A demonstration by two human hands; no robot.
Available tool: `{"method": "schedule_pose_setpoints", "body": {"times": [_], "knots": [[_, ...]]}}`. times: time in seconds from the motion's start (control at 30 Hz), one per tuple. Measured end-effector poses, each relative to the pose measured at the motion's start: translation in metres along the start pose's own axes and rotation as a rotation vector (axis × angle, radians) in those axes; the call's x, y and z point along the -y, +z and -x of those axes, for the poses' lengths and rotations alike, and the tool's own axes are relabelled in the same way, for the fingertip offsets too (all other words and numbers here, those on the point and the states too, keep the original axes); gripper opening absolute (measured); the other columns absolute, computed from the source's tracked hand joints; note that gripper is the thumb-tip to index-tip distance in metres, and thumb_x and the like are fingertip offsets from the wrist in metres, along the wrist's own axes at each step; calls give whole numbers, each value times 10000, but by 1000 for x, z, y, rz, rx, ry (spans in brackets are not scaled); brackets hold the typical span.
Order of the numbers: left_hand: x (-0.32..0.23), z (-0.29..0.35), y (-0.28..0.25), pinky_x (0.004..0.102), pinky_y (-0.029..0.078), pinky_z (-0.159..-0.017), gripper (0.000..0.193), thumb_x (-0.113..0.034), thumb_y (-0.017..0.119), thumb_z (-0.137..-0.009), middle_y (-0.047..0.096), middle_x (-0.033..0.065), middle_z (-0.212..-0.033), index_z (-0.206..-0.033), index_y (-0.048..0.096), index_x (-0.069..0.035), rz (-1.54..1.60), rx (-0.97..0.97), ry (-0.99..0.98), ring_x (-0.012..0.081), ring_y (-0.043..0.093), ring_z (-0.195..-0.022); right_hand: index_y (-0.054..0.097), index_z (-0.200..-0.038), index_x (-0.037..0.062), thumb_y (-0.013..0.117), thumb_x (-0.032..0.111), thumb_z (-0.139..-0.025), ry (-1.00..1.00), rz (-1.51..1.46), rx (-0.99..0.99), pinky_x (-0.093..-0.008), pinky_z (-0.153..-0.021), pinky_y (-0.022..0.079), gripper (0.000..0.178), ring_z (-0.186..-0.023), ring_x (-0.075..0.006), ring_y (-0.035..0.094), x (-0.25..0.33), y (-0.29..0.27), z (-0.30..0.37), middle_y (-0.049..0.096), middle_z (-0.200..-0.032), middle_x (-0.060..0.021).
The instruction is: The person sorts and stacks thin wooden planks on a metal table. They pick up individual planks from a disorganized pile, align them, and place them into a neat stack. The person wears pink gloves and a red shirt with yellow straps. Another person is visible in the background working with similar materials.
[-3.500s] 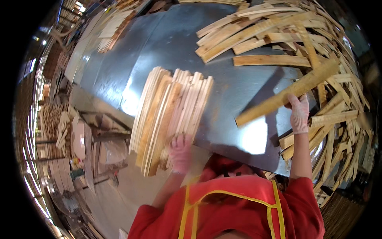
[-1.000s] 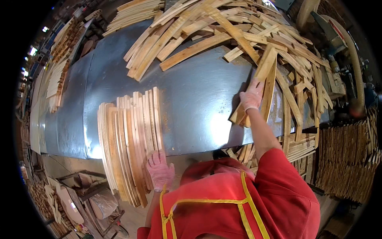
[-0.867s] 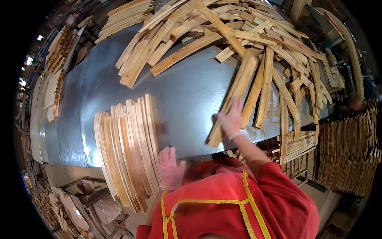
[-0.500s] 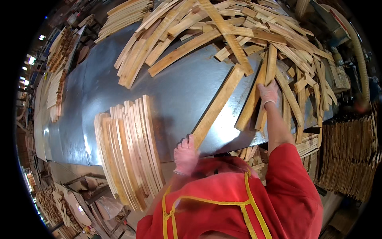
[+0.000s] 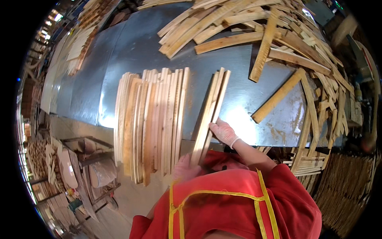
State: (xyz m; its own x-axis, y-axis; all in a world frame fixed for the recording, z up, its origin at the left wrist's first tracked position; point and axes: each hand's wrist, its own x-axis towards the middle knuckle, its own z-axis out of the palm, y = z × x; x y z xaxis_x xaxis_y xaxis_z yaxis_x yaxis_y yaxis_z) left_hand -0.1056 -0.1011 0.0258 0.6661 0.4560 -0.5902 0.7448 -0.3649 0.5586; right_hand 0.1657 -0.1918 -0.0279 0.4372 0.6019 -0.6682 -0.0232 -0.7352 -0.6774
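Observation:
A small bundle of wooden slats [image 5: 209, 107] stands on edge, slanting over the front edge of the metal-topped table. My right hand [image 5: 225, 133], in a pale glove, is closed on the bundle's right side about midway along. At the near end, my left hand [image 5: 186, 168] is closed around the slats; motion blurs it and its fingers are partly hidden. Just left of the bundle, apart from it, a tight row of slats [image 5: 153, 119] stands side by side on edge, its near ends jutting past the table edge.
A jumbled heap of slats [image 5: 234, 22] covers the table's far right. One loose slat [image 5: 278, 95] lies nearer on the metal tabletop [image 5: 147, 51]. Stacked slats [image 5: 81, 47] sit at far left. A cart [image 5: 95, 163] stands on the floor at left; piled wood [image 5: 342, 191] is at right.
My right hand has drawn slats from the right side of the table leftward, and they now stand bundled with the left hand's slat near the row. The view has shifted to the left.

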Motion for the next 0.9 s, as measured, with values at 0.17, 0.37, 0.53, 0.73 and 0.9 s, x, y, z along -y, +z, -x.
{"method": "schedule_pose_setpoints", "body": {"times": [0.17, 0.37, 0.53, 0.73, 0.9], "knots": [[12, -3, -5, 507, 299, -1242, 1052, -564, 835, -803, 362, 138, -1650, -1602, 375, -57, -562, -276, 80, 306, 359, -1529, 495, -1516, -15, 619, 489, -983, -273, 241, 164, -487, -1111, 481, 744, -1278, -491, 640, 54, 36, -13, 678, -1340, -345], [9, -19, -9, 537, 305, -1235, 965, -495, 865, -788, 428, 138, -1545, -1545, 426, -88, -609, -231, 83, 352, 378, -1473, 568, -1480, 121, 688, 323, -920, -307, 518, 47, -428, -1034, 528, 608, -1184, -360, 694, 45, -102, 12, 757, -1229, -164], [-26, -23, -8, 547, 309, -1236, 915, -441, 890, -764, 418, 150, -1560, -1500, 476, -89, -603, -387, 296, 357, 356, -1511, 631, -1437, 187, 733, 191, -866, -153, 1412, -512, -532, -1136, 391, 580, -1379, -342, 525, -74, -222, 30, 643, -1393, -82], [-98, -73, 29, 555, 330, -1217, 917, -413, 916, -719, 453, 134, -1526, -1476, 510, -92, -478, -285, 593, 373, 413, -1466, 707, -1301, 181, 803, 429, -835, -600, 1054, -424, -566, -1138, 435, 537, -1356, -370, 555, -60, -182, 29, 622, -1403, -108], [-145, -116, 63, 534, 362, -1192, 932, -428, 926, -704, 492, 122, -1493, -1478, 522, -103, -582, -274, 576, 355, 452, -1427, 574, -1475, 89, 764, 533, -933, -63, -433, -903, -476, -1103, 472, 726, -1297, -372, 598, -47, -318, -48, 590, -1499, -170]]}}
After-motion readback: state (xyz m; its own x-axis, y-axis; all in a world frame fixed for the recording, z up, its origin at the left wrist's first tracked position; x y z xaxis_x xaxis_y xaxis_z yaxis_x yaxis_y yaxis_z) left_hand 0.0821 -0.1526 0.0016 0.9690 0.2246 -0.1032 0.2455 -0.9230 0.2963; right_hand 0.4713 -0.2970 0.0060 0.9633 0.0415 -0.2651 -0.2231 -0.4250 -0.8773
